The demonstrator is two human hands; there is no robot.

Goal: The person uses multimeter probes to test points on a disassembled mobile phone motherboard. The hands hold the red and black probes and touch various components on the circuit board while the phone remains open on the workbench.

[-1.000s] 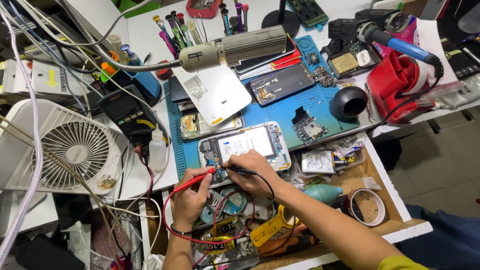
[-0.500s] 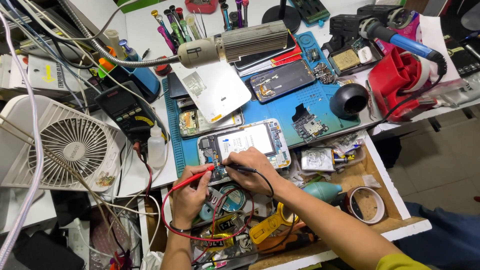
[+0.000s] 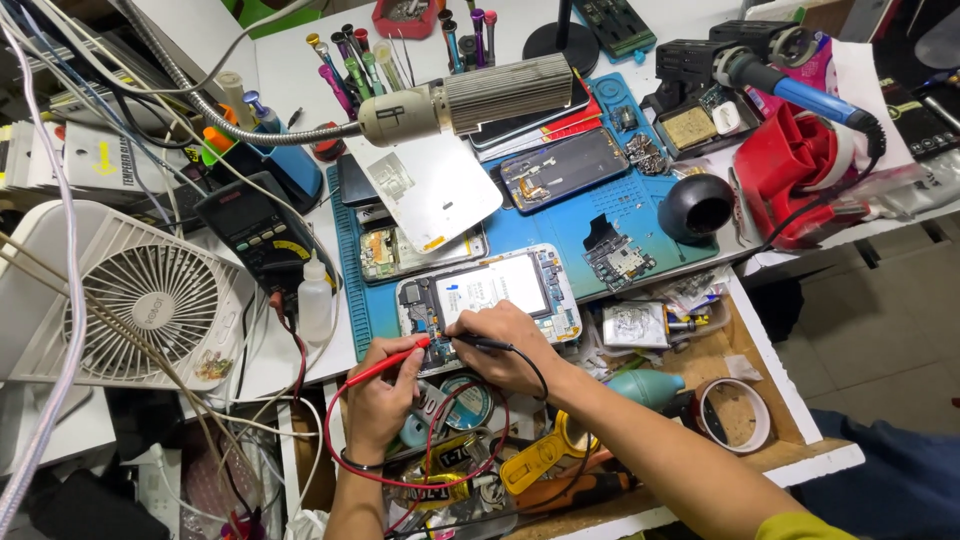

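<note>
An opened phone [image 3: 490,290] with its back off lies on the blue work mat [image 3: 640,215], showing a white battery and circuit boards. My left hand [image 3: 380,400] grips a red test probe [image 3: 385,365] whose tip touches the phone's lower left corner. My right hand [image 3: 505,345] pinches a black test probe [image 3: 485,342] and rests on the phone's near edge. Red and black leads loop back under my wrists toward a dark multimeter [image 3: 255,230] at the left.
A white desk fan [image 3: 140,300] stands at the left. A gooseneck lamp [image 3: 470,100] hangs over the mat. Other phone parts, a soldering iron [image 3: 790,90], a red holder [image 3: 800,170], a black dome [image 3: 695,205], a tape roll [image 3: 735,415] and screwdrivers [image 3: 350,60] crowd the bench.
Both hands stay at the phone's near edge with the probes; the probe tips have shifted only slightly. The camera view has drifted a little.
</note>
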